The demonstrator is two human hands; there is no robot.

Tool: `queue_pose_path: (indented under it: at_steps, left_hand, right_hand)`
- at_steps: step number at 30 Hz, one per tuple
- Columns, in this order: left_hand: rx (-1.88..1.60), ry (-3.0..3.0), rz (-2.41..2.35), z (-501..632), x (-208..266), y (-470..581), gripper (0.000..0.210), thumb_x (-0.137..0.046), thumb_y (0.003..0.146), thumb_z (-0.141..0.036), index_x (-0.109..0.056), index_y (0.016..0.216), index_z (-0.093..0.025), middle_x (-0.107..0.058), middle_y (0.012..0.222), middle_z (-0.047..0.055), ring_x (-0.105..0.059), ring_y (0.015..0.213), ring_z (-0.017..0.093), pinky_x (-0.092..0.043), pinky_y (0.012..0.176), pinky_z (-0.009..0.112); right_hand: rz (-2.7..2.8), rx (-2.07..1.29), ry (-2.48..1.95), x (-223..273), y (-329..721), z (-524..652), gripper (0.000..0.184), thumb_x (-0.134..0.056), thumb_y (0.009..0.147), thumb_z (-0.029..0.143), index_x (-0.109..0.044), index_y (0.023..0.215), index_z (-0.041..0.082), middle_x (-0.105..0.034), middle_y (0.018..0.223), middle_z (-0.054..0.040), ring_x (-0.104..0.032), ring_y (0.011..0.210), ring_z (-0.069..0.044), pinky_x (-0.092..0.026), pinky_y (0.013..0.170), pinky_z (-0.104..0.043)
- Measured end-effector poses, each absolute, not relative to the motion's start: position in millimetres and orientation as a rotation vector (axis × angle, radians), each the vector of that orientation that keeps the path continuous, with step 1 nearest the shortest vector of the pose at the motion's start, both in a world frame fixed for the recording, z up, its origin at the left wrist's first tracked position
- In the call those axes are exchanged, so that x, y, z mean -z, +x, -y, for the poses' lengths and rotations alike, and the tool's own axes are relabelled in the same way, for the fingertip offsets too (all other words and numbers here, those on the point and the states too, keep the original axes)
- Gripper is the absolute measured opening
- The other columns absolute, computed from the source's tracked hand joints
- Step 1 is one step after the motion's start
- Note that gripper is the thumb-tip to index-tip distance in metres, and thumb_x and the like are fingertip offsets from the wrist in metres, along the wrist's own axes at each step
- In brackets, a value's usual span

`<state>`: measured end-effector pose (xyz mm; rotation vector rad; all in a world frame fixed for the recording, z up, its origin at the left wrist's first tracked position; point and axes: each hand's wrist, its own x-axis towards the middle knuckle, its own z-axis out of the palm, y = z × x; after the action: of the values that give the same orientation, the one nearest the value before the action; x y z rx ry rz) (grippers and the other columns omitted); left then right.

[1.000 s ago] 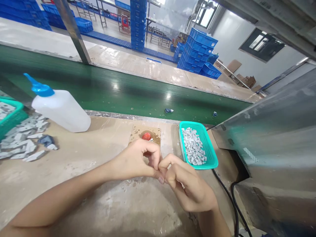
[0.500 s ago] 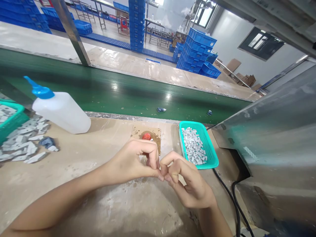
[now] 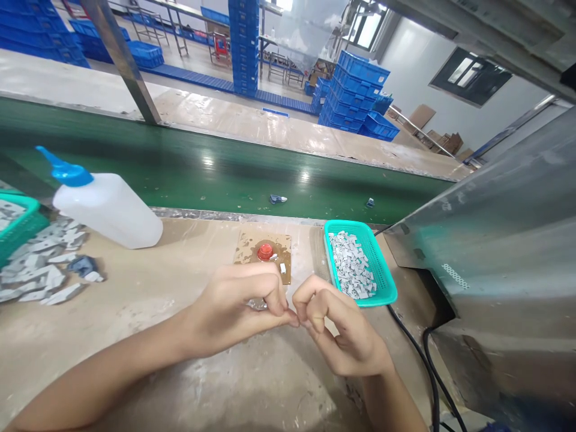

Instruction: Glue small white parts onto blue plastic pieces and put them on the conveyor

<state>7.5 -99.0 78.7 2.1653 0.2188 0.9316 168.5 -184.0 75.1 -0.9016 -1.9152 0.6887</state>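
My left hand (image 3: 240,306) and my right hand (image 3: 344,327) meet fingertip to fingertip above the front of the bench. Both are closed in a pinch, and whatever sits between the fingertips is hidden or too small to name. Just beyond my left hand lies a stained brown board (image 3: 246,243) with a small red round cap or dish (image 3: 265,252) on it. A small white piece (image 3: 282,268) rests on the same board, close to my left knuckles. Right of it, a green basket (image 3: 386,282) holds many small pale grey pieces (image 3: 353,264).
A white squeeze bottle (image 3: 114,207) with a blue nozzle leans at the left, near a heap of grey pieces (image 3: 40,270) and another green basket (image 3: 29,225). Behind runs a green conveyor belt (image 3: 234,180) carrying two small dark parts. Black cables (image 3: 420,366) and a metal housing (image 3: 508,240) stand right.
My left hand has shifted slightly down and left, baring more of the board and the white piece. The dark parts on the belt have moved left. My right hand stays nearly in place.
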Motion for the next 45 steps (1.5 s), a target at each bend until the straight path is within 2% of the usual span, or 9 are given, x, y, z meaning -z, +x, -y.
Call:
queue_pose_path:
  at_steps: [15,17,19,23,26,29,35,40,45]
  left_hand:
    - [-0.855,2.235,-0.343,84.1,-75.1,16.9,0.022,-0.060,0.075,-0.022,-0.049,0.056,-0.017,-0.057,0.056,-0.002,-0.052,0.053,0.009,-0.041,0.050,0.020]
    - [-0.804,2.323,-0.551,53.1,-65.5,27.8,0.013,-0.060,0.074,-0.027,-0.055,0.067,-0.018,-0.061,0.069,0.001,-0.055,0.063,0.012,-0.043,0.059,0.024]
    - [-0.846,2.367,-0.807,9.9,-46.3,41.4,0.023,-0.058,0.075,-0.028,-0.057,0.096,-0.018,-0.061,0.102,0.008,-0.056,0.088,0.019,-0.042,0.079,0.031]
    - [-0.726,2.262,-1.159,-72.5,1.2,61.2,0.046,-0.060,0.069,-0.018,-0.050,0.114,-0.012,-0.039,0.134,0.017,-0.027,0.127,0.031,-0.021,0.102,0.042]
    - [-0.666,2.080,-1.246,-101.1,20.3,60.4,0.027,-0.061,0.064,-0.012,-0.061,0.091,-0.014,-0.053,0.119,0.015,-0.036,0.120,0.035,-0.024,0.099,0.045]
    - [-0.719,1.976,-1.252,-100.7,21.8,50.2,0.009,-0.060,0.063,-0.011,-0.059,0.070,-0.016,-0.062,0.096,0.013,-0.048,0.108,0.034,-0.030,0.096,0.043]
    - [-0.917,1.334,-1.106,-41.7,-1.1,20.3,0.007,-0.053,0.069,-0.020,-0.050,0.075,-0.016,-0.059,0.079,0.006,-0.060,0.078,0.020,-0.047,0.068,0.031]
    - [-0.784,0.692,-0.753,33.2,-25.9,2.2,0.019,-0.059,0.053,-0.008,-0.050,0.068,-0.016,-0.051,0.060,-0.002,-0.050,0.056,0.010,-0.039,0.047,0.019]
    - [-0.422,0.888,-0.606,77.6,-30.3,15.4,0.017,-0.069,0.059,-0.018,-0.060,0.072,-0.013,-0.048,0.058,-0.005,-0.035,0.046,0.003,-0.027,0.043,0.017]
  right_hand:
    - [1.895,-0.555,-0.978,-73.2,177.6,179.0,0.022,-0.035,0.074,0.000,-0.035,0.076,0.022,-0.043,0.076,-0.0004,-0.044,0.067,-0.012,-0.037,0.056,-0.022]
    - [1.767,-0.472,-1.155,-69.3,196.5,171.0,0.018,-0.036,0.078,0.004,-0.040,0.082,0.022,-0.047,0.079,-0.0010,-0.046,0.065,-0.012,-0.039,0.056,-0.023]
    - [1.626,-0.345,-1.468,-58.8,223.1,162.3,0.019,-0.037,0.080,0.007,-0.044,0.092,0.021,-0.051,0.085,-0.0028,-0.048,0.063,-0.012,-0.041,0.058,-0.025]
    - [1.673,-0.257,-2.301,-24.3,271.3,153.9,0.031,-0.047,0.070,0.002,-0.057,0.098,0.014,-0.058,0.094,-0.0114,-0.053,0.092,-0.023,-0.040,0.082,-0.034]
    - [1.679,-0.320,-2.445,-2.2,283.8,156.0,0.035,-0.052,0.062,-0.003,-0.064,0.092,0.011,-0.061,0.093,-0.0128,-0.055,0.093,-0.024,-0.039,0.083,-0.032]
    - [1.664,-0.308,-2.436,7.7,282.9,159.1,0.029,-0.051,0.067,0.000,-0.066,0.089,0.012,-0.063,0.094,-0.0126,-0.057,0.091,-0.022,-0.041,0.082,-0.030]
    - [1.593,-0.288,-2.380,7.8,290.3,163.1,0.019,-0.054,0.068,0.004,-0.066,0.080,0.013,-0.065,0.084,-0.0087,-0.059,0.080,-0.020,-0.045,0.076,-0.029]
    - [1.438,-0.294,-1.906,-1.0,268.8,166.3,0.015,-0.057,0.071,0.015,-0.063,0.085,0.015,-0.063,0.089,-0.0084,-0.060,0.072,-0.018,-0.050,0.071,-0.033]
    - [1.405,-0.645,-1.213,-15.3,192.1,165.6,0.020,-0.065,0.072,0.022,-0.062,0.092,0.022,-0.066,0.086,-0.0054,-0.061,0.083,-0.019,-0.051,0.076,-0.035]
